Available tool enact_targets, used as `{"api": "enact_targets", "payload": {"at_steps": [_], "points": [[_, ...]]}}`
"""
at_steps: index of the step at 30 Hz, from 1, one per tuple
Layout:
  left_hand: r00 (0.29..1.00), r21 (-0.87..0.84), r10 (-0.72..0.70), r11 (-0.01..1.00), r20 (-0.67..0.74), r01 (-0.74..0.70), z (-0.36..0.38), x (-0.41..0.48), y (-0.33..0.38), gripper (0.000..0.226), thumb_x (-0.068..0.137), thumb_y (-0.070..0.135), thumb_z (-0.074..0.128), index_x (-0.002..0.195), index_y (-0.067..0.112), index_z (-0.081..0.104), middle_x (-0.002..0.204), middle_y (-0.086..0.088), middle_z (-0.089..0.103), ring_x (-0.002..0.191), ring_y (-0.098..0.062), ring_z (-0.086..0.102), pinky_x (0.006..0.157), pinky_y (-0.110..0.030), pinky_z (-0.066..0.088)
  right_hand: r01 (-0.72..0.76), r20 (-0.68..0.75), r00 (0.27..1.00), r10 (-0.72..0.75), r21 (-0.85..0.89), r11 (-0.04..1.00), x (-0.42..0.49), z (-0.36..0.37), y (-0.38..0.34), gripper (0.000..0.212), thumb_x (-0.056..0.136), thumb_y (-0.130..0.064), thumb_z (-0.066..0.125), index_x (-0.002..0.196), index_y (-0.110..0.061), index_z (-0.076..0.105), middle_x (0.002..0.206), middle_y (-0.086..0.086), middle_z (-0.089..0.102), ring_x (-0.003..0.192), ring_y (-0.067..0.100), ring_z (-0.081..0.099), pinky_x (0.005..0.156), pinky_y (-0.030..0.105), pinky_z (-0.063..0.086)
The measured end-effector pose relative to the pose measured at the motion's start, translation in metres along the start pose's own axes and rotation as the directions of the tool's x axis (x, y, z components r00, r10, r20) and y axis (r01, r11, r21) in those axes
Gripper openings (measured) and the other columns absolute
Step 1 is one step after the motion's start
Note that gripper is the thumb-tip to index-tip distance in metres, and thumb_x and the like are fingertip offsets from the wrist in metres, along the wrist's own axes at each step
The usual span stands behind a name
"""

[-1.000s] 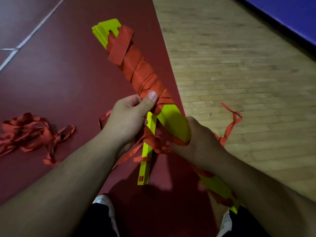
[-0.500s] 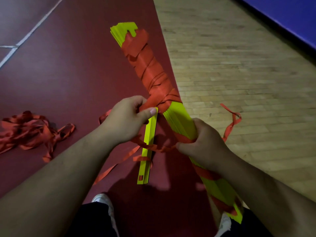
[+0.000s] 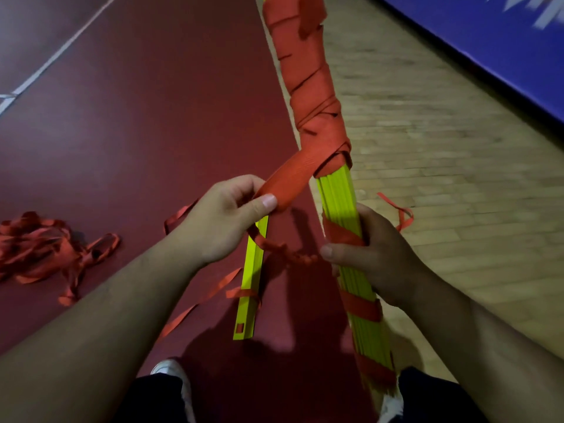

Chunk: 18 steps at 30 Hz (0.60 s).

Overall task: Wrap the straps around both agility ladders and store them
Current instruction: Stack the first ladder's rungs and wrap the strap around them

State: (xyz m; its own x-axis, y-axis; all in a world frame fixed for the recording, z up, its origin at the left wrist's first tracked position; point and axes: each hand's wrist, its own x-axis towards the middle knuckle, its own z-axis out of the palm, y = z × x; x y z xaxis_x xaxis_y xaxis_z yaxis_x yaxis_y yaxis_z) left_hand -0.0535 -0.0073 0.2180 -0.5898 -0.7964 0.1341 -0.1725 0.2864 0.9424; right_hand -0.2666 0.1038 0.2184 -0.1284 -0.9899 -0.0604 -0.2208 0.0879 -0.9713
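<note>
Since half a second ago the rung bundle (image 3: 338,206) swings from an 11 o'clock lean to nearly upright, and its top is now cut off by the frame edge at 12 o'clock. The left hand (image 3: 222,218) draws a flat band of red strap (image 3: 287,181) out from the bundle toward 8 o'clock. Ground: maroon court floor (image 3: 137,132) fills the 9 o'clock half, wooden floor (image 3: 442,209) the 3 o'clock half. Blue wall pad (image 3: 488,41) at 1 to 2 o'clock, white line (image 3: 55,59) at 10 o'clock. Bundle: yellow-green flat rungs stacked together, held in the air over the seam of the two floors, running from 12 o'clock to about 5 o'clock. Its upper half is wound tight in red strap; the lower half is bare but for three separate turns. Right hand (image 3: 375,254), at 4 o'clock of centre, clasps the bundle at mid-length, fingers curled round behind, thumb across the front by a strap turn. Left hand, near centre, pinches the strap band between thumb and curled fingers, and the band runs taut up to the wrapped part. Strap pile (image 3: 39,245) lies tangled on the maroon floor at 9 o'clock, well apart from the hands. Loose rung (image 3: 252,270) hangs near upright at 6 o'clock of the left hand, and a twisted strap length runs from it to the right thumb. Loose strap end (image 3: 399,213) sticks out at 3 o'clock of the bundle. Shoe tip (image 3: 171,372) at 6 o'clock.
</note>
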Motion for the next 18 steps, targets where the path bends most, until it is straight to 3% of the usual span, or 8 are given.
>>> {"api": "enact_targets", "payload": {"at_steps": [1,3,5,7,12,15,18], "points": [[0.997,0.159,0.083,0.984,-0.008,-0.081,-0.002,0.001,-0.001,0.011,0.087,0.039,0.064,0.083,0.029,0.064,0.084,0.014,0.063,0.082,-0.014,0.061,0.078,-0.035,0.050,-0.002,0.030,1.000,0.001,0.033,0.999,-0.003,-0.003,-0.002,0.042,0.066,-0.010,0.082,0.103,-0.021,0.064,0.074,-0.008,0.070,0.067,0.009,0.067,0.060,0.027,0.053],[0.958,0.529,0.283,0.807,0.045,-0.263,-0.003,0.002,-0.001,0.019,0.084,0.047,0.060,0.083,0.029,0.067,0.101,0.020,0.058,0.101,-0.017,0.053,0.091,-0.036,0.042,0.005,0.013,1.000,-0.005,-0.024,1.000,-0.009,-0.007,-0.004,0.040,0.071,-0.001,0.084,0.100,-0.021,0.064,0.071,-0.011,0.069,0.064,0.006,0.066,0.059,0.023,0.052],[0.940,0.656,0.328,0.691,0.091,-0.304,0.002,0.000,0.006,0.027,0.083,0.048,0.059,0.085,0.024,0.071,0.107,0.019,0.053,0.106,-0.023,0.049,0.091,-0.042,0.041,0.029,-0.071,0.997,-0.043,-0.182,0.983,-0.015,-0.010,-0.006,0.037,0.073,-0.008,0.086,0.097,-0.025,0.064,0.072,-0.014,0.069,0.067,0.005,0.066,0.059,0.020,0.050],[0.943,0.639,0.319,0.706,0.098,-0.306,0.010,-0.004,0.014,0.023,0.083,0.040,0.063,0.088,0.019,0.070,0.104,0.014,0.056,0.099,-0.024,0.053,0.088,-0.038,0.041,0.039,-0.124,0.990,-0.074,-0.268,0.963,-0.021,-0.015,-0.012,0.036,0.072,-0.016,0.087,0.097,-0.027,0.064,0.073,-0.015,0.068,0.067,0.004,0.065,0.059,0.018,0.048],[0.983,0.441,0.178,0.886,-0.038,-0.143,0.013,-0.011,0.046,0.022,0.084,0.036,0.058,0.089,0.017,0.066,0.085,0.004,0.067,0.083,-0.016,0.062,0.080,-0.043,0.049,0.086,-0.097,0.989,-0.109,-0.213,0.973,-0.031,-0.023,-0.048,0.037,0.070,-0.022,0.086,0.100,-0.029,0.065,0.078,-0.012,0.072,0.066,0.007,0.066,0.060,0.020,0.051],[0.986,0.416,0.137,0.905,-0.097,-0.085,-0.009,-0.005,0.085,0.028,0.082,0.039,0.057,0.095,0.017,0.068,0.088,0.000,0.070,0.086,-0.022,0.065,0.078,-0.047,0.053,0.157,-0.089,0.980,-0.180,-0.217,0.963,-0.031,-0.024,-0.083,0.038,0.074,-0.014,0.085,0.100,-0.030,0.064,0.072,-0.022,0.069,0.062,-0.003,0.063,0.059,0.012,0.045],[0.969,0.446,0.197,0.888,-0.147,-0.113,-0.043,0.003,0.150,0.029,0.082,0.038,0.059,0.099,0.018,0.070,0.091,-0.001,0.072,0.089,-0.025,0.067,0.082,-0.050,0.054,0.257,-0.127,0.948,-0.293,-0.238,0.937,-0.030,-0.031,-0.141,0.041,0.076,-0.009,0.084,0.104,-0.031,0.063,0.080,-0.025,0.071,0.072,-0.005,0.067,0.063,0.010,0.046]]}}
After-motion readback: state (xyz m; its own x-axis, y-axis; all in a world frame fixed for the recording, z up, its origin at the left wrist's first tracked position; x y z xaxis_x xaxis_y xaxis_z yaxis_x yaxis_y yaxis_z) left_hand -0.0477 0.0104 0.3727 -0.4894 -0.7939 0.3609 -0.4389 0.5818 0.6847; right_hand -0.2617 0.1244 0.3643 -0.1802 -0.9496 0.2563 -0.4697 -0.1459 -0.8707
